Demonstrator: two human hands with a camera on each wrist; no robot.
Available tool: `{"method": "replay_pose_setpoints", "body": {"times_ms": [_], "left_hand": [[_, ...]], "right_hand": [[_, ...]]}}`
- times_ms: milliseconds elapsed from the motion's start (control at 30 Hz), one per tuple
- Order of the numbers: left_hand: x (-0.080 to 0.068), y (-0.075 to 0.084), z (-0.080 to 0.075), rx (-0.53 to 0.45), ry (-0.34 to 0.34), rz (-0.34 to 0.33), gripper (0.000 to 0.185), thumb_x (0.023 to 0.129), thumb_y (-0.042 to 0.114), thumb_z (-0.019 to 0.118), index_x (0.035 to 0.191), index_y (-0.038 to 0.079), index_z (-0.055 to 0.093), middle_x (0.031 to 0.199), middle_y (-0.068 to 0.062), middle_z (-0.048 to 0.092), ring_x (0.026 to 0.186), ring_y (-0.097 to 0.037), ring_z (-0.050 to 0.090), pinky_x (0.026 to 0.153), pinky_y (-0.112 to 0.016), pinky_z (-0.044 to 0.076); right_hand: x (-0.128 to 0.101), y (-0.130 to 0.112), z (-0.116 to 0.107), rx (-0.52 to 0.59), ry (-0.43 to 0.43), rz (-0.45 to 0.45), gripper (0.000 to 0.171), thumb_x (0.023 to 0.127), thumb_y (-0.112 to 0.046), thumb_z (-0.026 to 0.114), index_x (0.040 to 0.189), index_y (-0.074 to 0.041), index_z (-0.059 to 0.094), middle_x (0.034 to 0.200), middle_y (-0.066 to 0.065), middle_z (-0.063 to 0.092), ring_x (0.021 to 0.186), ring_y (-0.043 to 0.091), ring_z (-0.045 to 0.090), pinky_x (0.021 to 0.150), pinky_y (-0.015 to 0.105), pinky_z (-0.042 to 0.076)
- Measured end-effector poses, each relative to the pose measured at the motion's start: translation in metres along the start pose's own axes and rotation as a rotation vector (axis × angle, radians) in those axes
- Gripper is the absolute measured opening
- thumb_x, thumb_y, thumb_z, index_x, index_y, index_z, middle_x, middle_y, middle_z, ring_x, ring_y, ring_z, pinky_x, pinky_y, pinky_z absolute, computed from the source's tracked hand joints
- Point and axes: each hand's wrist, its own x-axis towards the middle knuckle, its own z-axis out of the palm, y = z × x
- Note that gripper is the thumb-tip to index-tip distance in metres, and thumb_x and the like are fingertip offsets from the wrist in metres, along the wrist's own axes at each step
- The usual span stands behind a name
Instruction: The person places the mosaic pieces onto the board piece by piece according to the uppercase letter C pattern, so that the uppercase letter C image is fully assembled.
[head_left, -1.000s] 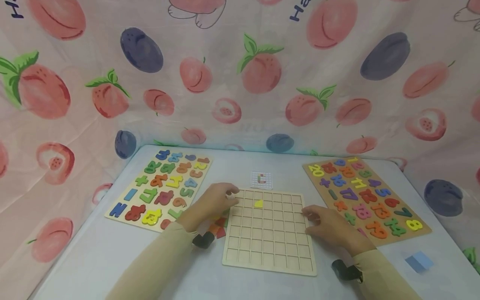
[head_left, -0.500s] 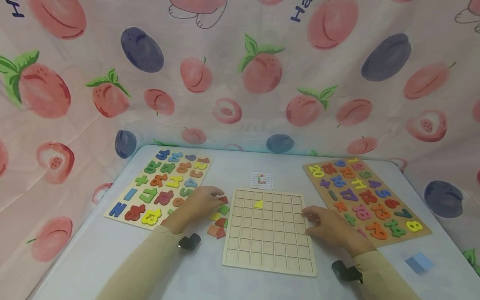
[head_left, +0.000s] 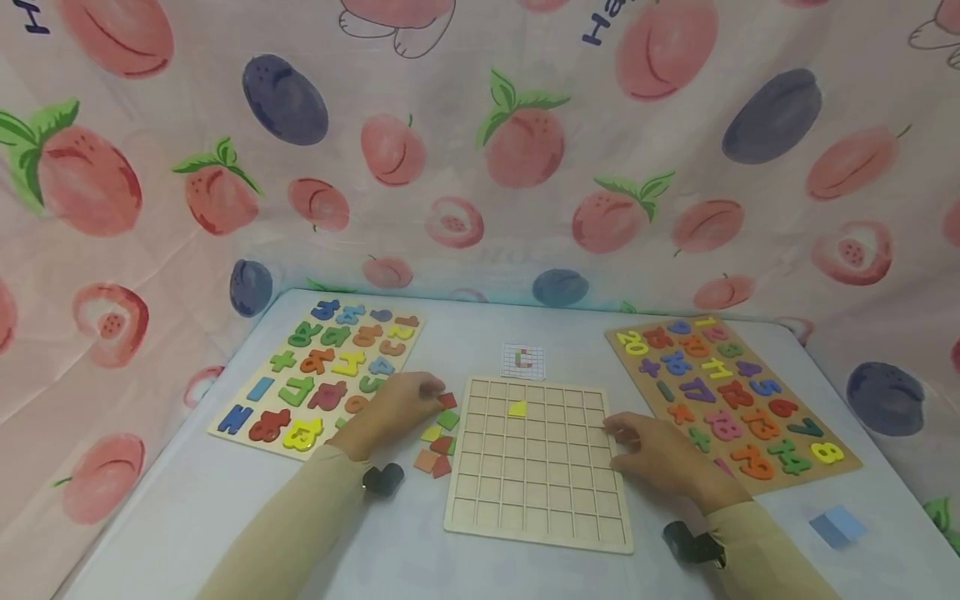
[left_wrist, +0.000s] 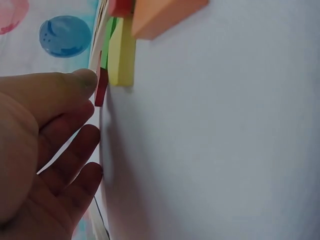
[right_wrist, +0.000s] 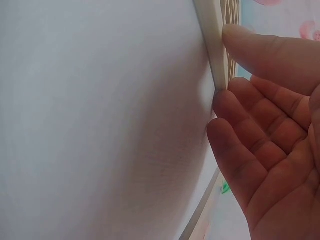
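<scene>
A pale wooden grid board (head_left: 536, 483) lies on the table between my hands. One yellow piece with a curved side (head_left: 517, 408) sits in a cell near its top left. My left hand (head_left: 393, 408) is left of the board, its fingertips right at a dark red piece (left_wrist: 101, 87) lying flat; the fingers are loosely bent. Below that piece lie a green square (head_left: 447, 419), a yellow piece (head_left: 431, 433) and an orange square (head_left: 427, 461), among red ones. My right hand (head_left: 660, 454) rests at the board's right edge, thumb and fingertips touching it, fingers relaxed.
A small pattern card (head_left: 523, 360) lies behind the board. Number puzzle boards stand at the left (head_left: 258, 367) and right (head_left: 637, 354). A blue block (head_left: 838, 525) is at the front right. A fruit-print cloth (head_left: 480, 167) hangs behind the table.
My left hand has moved left off the grid board to the loose pieces, uncovering several of them. The yellow piece stays in its cell. My right hand has not moved.
</scene>
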Motion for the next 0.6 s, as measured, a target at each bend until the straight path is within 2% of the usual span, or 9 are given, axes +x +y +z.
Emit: {"method": "replay_pose_setpoints", "body": {"times_ms": [300, 600], "left_hand": [[0.0031, 0.0014, 0.0005, 0.032, -0.014, 0.013, 0.026, 0.091, 0.016, 0.07, 0.116, 0.011, 0.071, 0.109, 0.001, 0.069, 0.108, -0.021, 0.061, 0.099, -0.043, 0.048], [0.0038, 0.0003, 0.0027, 0.023, -0.014, -0.029, 0.031, 0.094, 0.017, 0.068, 0.124, 0.012, 0.069, 0.121, -0.002, 0.067, 0.122, -0.024, 0.057, 0.104, -0.045, 0.045]], "right_hand": [[0.0007, -0.0002, 0.0011, -0.004, 0.0, -0.002, 0.052, 0.084, -0.016, 0.079, 0.133, -0.009, 0.061, 0.131, 0.011, 0.063, 0.122, 0.035, 0.057, 0.097, 0.054, 0.046], [0.0028, 0.0029, 0.0025, -0.007, 0.003, 0.01, 0.051, 0.084, -0.015, 0.078, 0.133, -0.011, 0.061, 0.131, 0.009, 0.064, 0.122, 0.035, 0.057, 0.098, 0.054, 0.046]]}}
